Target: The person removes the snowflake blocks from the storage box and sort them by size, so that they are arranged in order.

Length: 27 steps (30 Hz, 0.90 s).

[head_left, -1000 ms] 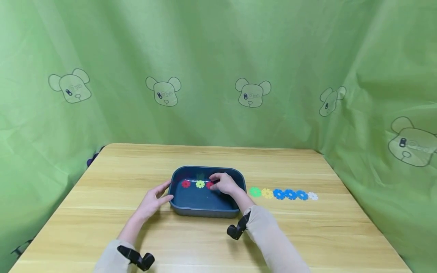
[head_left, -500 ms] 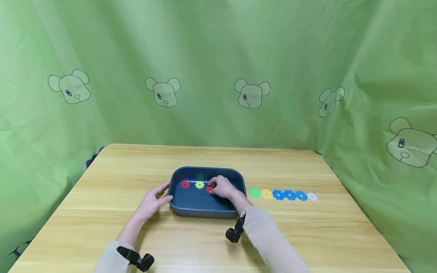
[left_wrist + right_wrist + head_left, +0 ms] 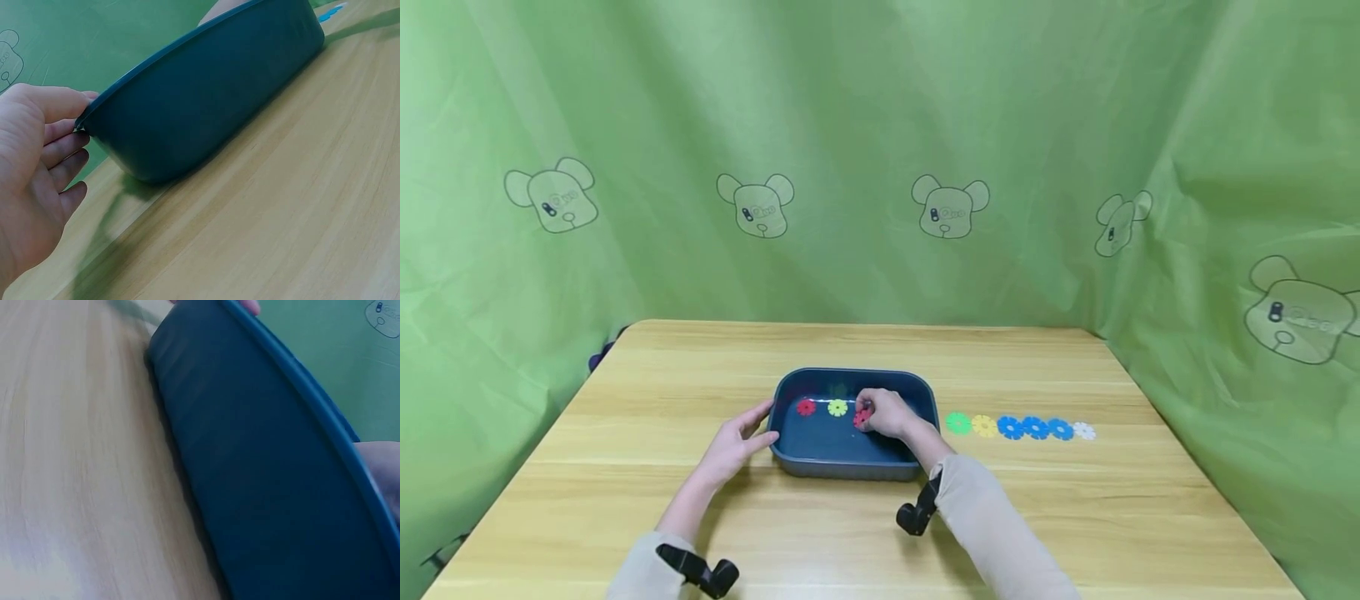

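Note:
A dark blue rectangular basin (image 3: 850, 468) stands on the table. My left hand (image 3: 733, 443) holds its left rim; in the left wrist view the thumb lies on the rim and the fingers sit below it, outside the wall (image 3: 187, 100). Inside the basin my right hand (image 3: 889, 414) pinches a red snowflake disc (image 3: 862, 417) between thumb and fingers. A yellow-green snowflake disc (image 3: 837, 407) and another red disc (image 3: 806, 407) lie to its left on the basin floor. The right wrist view shows mostly the basin's outer wall (image 3: 262, 462), which hides the right fingers.
Right of the basin, a row of discs lies on the wooden table (image 3: 1037, 517): green (image 3: 958, 422), yellow (image 3: 984, 426), several blue discs (image 3: 1035, 428), then white (image 3: 1084, 431). A green curtain (image 3: 850, 275) hangs behind the table and along both sides.
The right fingers have closed on the red disc, which now shows tilted between them. The left hand stays on the rim, and the basin has barely shifted in view.

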Available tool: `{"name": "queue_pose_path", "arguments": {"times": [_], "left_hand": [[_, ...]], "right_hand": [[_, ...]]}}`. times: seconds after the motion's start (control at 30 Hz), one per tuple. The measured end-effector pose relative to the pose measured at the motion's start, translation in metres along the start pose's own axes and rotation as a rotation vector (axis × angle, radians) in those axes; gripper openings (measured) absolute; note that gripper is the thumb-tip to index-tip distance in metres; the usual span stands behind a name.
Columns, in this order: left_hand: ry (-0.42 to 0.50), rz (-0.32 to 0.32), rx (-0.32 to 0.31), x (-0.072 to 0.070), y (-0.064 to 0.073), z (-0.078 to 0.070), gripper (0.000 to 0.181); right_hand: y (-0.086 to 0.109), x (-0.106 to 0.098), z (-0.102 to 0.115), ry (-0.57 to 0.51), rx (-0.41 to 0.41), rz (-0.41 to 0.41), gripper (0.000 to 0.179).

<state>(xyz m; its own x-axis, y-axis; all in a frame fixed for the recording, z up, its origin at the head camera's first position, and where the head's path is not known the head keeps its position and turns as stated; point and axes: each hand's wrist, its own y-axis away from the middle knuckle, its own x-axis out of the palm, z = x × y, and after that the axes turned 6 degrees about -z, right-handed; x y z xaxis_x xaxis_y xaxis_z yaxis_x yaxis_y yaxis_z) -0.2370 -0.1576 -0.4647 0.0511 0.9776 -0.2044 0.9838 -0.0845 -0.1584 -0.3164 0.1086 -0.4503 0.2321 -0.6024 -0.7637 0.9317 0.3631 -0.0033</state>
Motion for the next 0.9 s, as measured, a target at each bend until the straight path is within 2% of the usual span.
{"name": "queue_pose_path", "arguments": {"times": [0.2,0.47,0.67,0.9], "left_hand": [[0.000,-0.005,-0.010,0.001,0.000,0.000,0.055],[0.004,-0.004,-0.001,0.001,0.000,0.000,0.055],[0.000,0.002,-0.007,0.001,0.001,-0.001,0.055],[0.000,0.006,0.002,0.001,0.001,-0.001,0.055]], "right_hand": [[0.004,-0.007,-0.001,-0.153,0.049,0.028,0.015],[0.008,-0.026,-0.001,-0.243,0.048,0.007,0.016],[0.011,-0.042,-0.006,-0.372,0.048,-0.007,0.016],[0.022,-0.064,-0.011,-0.458,0.061,-0.034,0.019]]}}
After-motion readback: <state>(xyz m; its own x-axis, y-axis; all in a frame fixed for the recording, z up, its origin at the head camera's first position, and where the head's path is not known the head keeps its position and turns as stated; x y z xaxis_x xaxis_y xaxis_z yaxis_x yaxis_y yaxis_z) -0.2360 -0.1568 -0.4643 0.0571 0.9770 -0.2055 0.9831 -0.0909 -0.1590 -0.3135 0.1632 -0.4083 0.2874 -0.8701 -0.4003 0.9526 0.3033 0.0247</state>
